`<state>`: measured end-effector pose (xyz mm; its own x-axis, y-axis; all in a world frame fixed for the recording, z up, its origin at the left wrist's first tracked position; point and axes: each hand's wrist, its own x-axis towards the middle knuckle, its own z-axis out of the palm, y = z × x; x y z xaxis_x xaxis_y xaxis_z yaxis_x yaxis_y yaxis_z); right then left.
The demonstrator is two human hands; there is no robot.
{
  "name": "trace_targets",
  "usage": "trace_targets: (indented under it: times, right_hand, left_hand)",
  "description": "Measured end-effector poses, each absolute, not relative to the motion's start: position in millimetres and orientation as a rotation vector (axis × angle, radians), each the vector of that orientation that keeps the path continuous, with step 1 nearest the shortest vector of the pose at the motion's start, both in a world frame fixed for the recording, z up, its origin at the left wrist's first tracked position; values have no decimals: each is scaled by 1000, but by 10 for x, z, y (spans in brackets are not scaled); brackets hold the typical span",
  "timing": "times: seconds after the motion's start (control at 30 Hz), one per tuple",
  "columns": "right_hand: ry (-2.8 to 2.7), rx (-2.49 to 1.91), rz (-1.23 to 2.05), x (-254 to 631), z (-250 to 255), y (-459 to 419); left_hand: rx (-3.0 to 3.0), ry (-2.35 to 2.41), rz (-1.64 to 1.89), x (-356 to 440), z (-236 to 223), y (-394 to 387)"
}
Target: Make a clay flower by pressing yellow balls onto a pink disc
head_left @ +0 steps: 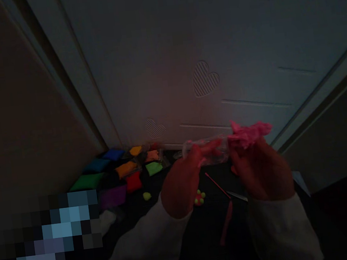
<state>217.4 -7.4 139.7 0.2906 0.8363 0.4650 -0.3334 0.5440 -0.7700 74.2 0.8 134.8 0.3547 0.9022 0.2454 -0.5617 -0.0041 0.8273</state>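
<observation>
The scene is very dark. My left hand (183, 175) is closed on a clear plastic wrapper (209, 151) held between both hands. My right hand (260, 170) grips a lump of pink soft clay (249, 132) that sticks out of the wrapper's right end. Both hands are raised in front of a white panel with heart cut-outs (205, 79). White sleeves cover both wrists.
On the dark surface lie several coloured clay packets (127, 168) in blue, green, orange, red and purple. A small yellow piece (146, 196), a yellow and pink clay figure (200, 197) and pink modelling tools (226, 222) lie below my hands. A blurred patch sits at the lower left.
</observation>
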Motion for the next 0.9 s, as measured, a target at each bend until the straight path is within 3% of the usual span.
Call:
trace_targets:
  times: [0.1, 0.23, 0.3, 0.53, 0.73, 0.9]
  right_hand:
    - [-825, -537, 841, 2205, 1437, -92]
    - [-1092, -760, 262, 1951, 1407, -212]
    - [-1256, -826, 171, 1834, 1394, -259]
    - [-644, -530, 1113, 2043, 1491, -169]
    - [-420, -410, 1478, 2072, 1520, -159]
    - [-336, -500, 1461, 2029, 1506, -157]
  left_hand:
    - [912, 263, 1233, 728, 1366, 19]
    - [800, 187, 1202, 733, 1407, 19]
    - [786, 175, 1138, 741, 1410, 13]
    - [829, 309, 1301, 627, 1413, 122]
    - [659, 450, 1383, 499, 1457, 241]
    - [636, 475, 1376, 500, 1451, 247]
